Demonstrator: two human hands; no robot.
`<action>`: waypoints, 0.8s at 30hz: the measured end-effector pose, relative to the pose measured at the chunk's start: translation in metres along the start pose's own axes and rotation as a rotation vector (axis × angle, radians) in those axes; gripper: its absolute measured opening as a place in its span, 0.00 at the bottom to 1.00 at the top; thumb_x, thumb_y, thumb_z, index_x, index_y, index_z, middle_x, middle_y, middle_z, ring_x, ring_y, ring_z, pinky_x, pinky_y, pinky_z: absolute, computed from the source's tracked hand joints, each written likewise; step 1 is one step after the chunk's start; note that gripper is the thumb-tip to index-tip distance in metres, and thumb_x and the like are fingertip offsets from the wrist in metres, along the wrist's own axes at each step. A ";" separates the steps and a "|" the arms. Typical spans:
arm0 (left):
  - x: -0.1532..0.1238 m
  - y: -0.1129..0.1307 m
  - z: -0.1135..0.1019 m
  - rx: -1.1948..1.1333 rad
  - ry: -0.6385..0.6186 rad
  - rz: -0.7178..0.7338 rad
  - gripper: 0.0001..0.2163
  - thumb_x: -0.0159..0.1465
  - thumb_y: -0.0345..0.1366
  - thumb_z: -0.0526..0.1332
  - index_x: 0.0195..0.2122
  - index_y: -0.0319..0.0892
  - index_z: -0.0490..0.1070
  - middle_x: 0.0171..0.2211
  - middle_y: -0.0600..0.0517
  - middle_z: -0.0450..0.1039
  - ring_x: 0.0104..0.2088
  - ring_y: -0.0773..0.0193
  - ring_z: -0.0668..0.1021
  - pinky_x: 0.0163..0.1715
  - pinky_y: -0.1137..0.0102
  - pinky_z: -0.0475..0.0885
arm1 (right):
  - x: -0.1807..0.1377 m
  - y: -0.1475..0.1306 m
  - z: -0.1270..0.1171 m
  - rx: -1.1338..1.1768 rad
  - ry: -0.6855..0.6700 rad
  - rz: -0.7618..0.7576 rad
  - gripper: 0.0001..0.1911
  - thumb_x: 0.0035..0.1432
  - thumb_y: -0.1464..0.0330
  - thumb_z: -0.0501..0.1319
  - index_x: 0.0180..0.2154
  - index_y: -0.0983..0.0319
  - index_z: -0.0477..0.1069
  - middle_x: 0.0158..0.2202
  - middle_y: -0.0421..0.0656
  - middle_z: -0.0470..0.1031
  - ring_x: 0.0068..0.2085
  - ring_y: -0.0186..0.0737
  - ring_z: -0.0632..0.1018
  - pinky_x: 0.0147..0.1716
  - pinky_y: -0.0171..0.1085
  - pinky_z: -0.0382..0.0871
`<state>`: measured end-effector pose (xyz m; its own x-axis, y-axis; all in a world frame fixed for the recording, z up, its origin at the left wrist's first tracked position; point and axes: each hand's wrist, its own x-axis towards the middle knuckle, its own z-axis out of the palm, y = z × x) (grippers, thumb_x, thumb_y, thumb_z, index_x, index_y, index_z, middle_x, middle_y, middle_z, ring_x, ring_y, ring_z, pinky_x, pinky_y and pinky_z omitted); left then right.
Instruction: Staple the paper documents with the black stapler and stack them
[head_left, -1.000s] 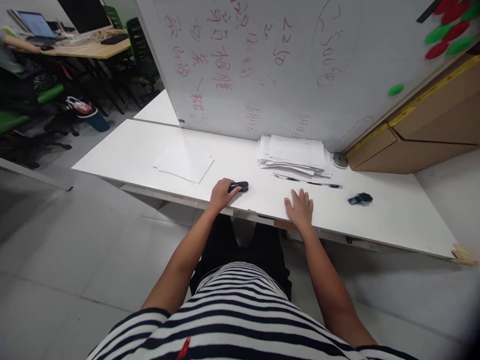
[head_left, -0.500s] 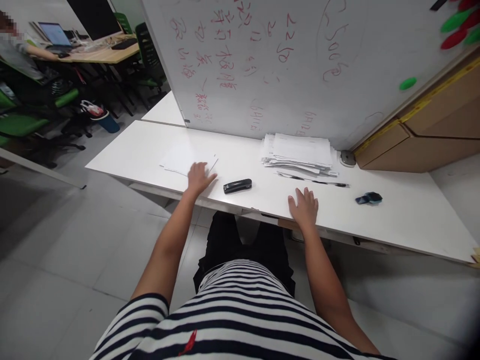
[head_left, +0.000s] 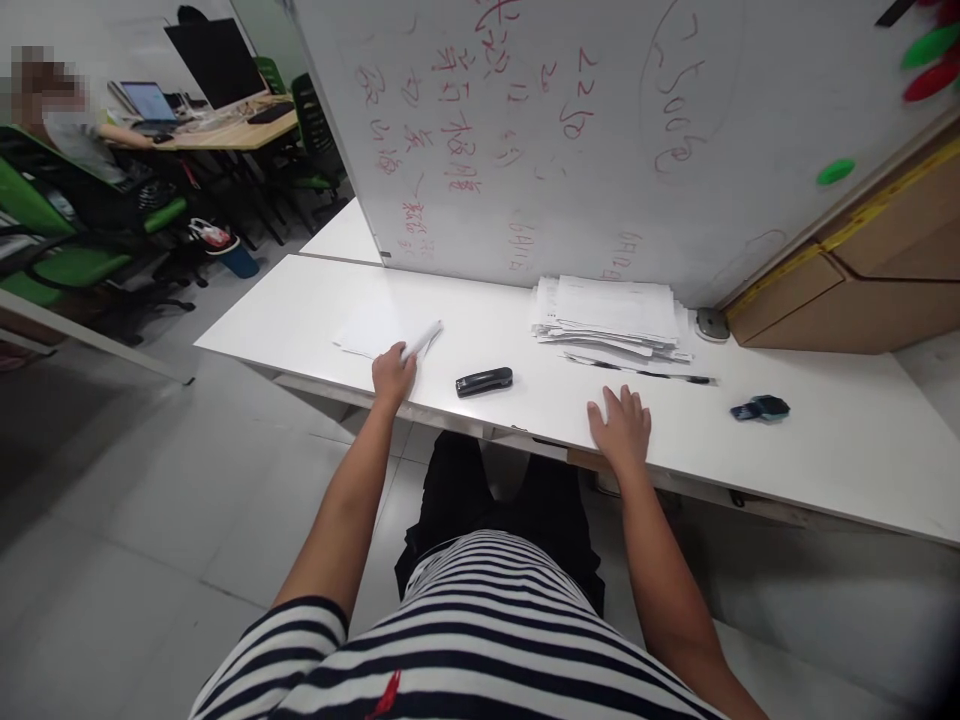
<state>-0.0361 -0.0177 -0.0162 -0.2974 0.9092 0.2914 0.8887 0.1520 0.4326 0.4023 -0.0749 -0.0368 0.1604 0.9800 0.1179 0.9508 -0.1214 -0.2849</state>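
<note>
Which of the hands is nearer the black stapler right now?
Left. The left hand grips the loose sheets just left of the stapler; the right hand lies flat on the table edge, farther off to its right.

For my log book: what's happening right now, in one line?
left hand: pinches papers | right hand: flat on table | stapler: between hands

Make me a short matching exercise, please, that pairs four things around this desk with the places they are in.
Things:
1. stapler
2. pen
3. thin sheets
4. green magnet

Places:
A. on the whiteboard
B. corner pinched by the left hand
C. on the desk, between the left hand and the right hand
D. just in front of the thick paper stack

Pairs: 1-C, 2-D, 3-B, 4-A
</note>
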 end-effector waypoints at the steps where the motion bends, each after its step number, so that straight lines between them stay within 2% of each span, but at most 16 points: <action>1: -0.001 0.000 -0.001 -0.019 0.021 -0.027 0.20 0.65 0.42 0.53 0.57 0.43 0.64 0.51 0.45 0.74 0.51 0.51 0.74 0.54 0.59 0.62 | 0.000 0.000 0.000 0.001 -0.001 0.001 0.31 0.65 0.54 0.43 0.62 0.63 0.61 0.67 0.54 0.52 0.67 0.55 0.52 0.63 0.54 0.44; 6: -0.004 0.002 -0.005 -0.075 0.052 -0.118 0.26 0.64 0.38 0.53 0.63 0.44 0.54 0.51 0.45 0.73 0.48 0.52 0.76 0.48 0.60 0.66 | 0.001 0.001 0.001 0.018 0.003 0.008 0.30 0.65 0.54 0.44 0.62 0.63 0.61 0.67 0.53 0.52 0.67 0.54 0.52 0.63 0.55 0.45; 13: 0.002 0.006 -0.010 -0.018 -0.002 -0.080 0.40 0.54 0.54 0.64 0.64 0.43 0.52 0.54 0.43 0.70 0.53 0.47 0.70 0.53 0.56 0.61 | 0.001 0.001 0.001 0.026 0.003 0.004 0.30 0.65 0.54 0.44 0.62 0.62 0.61 0.68 0.53 0.52 0.67 0.54 0.52 0.63 0.56 0.45; 15: 0.003 0.006 -0.009 -0.005 -0.011 -0.081 0.37 0.55 0.55 0.62 0.63 0.44 0.55 0.53 0.44 0.71 0.53 0.46 0.70 0.52 0.55 0.61 | 0.000 0.001 0.000 0.025 0.000 0.004 0.30 0.65 0.54 0.44 0.62 0.63 0.60 0.68 0.53 0.51 0.67 0.54 0.52 0.63 0.55 0.44; 20: 0.002 0.002 -0.004 0.080 -0.003 -0.041 0.18 0.61 0.50 0.59 0.48 0.47 0.71 0.51 0.46 0.72 0.51 0.48 0.70 0.49 0.58 0.61 | 0.000 0.000 -0.001 0.025 -0.010 0.006 0.31 0.65 0.53 0.43 0.62 0.62 0.60 0.68 0.52 0.51 0.67 0.54 0.52 0.63 0.55 0.44; 24: 0.002 -0.002 0.001 0.116 -0.004 -0.010 0.16 0.62 0.48 0.58 0.48 0.46 0.72 0.53 0.46 0.71 0.51 0.49 0.69 0.48 0.59 0.61 | 0.001 0.001 0.001 0.013 -0.003 0.008 0.31 0.65 0.53 0.43 0.61 0.63 0.60 0.67 0.53 0.52 0.67 0.54 0.52 0.63 0.55 0.45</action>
<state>-0.0385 -0.0154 -0.0173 -0.3051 0.9089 0.2842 0.9202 0.2046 0.3337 0.4034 -0.0742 -0.0382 0.1673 0.9794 0.1131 0.9461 -0.1272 -0.2979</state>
